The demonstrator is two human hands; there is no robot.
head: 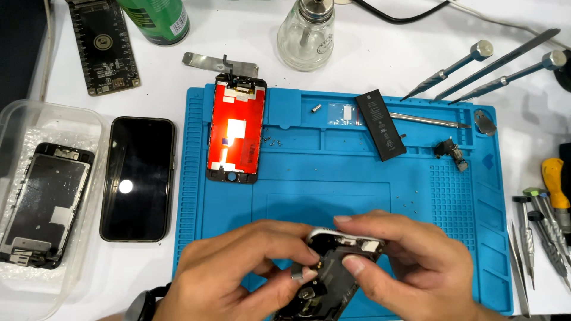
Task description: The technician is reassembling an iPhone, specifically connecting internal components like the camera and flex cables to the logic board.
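Low in the view, both hands meet over the near edge of the blue mat (357, 178). The left hand (238, 267) curls in from the left, thumb and forefinger pinched on a small grey part at the side of an opened phone housing (333, 273). The right hand (410, 261) comes from the right, its fingers closed over the housing's top end, thumb pressed on its face. The housing hangs just above the mat — its long axis running from lower left up to upper right, pale rim uppermost.

Farther up the mat lies a screen assembly (235, 128) with a red-orange back, upright in the view, and to its right a slim black battery (380, 125) with a pale label, tilted slightly. On the white desk (416, 53) to the left rest a dark phone (138, 178) and a clear tray (24, 119) holding another screen. A green can (157, 21) with a white label patch stands at the top, beside a glass bottle (306, 35).
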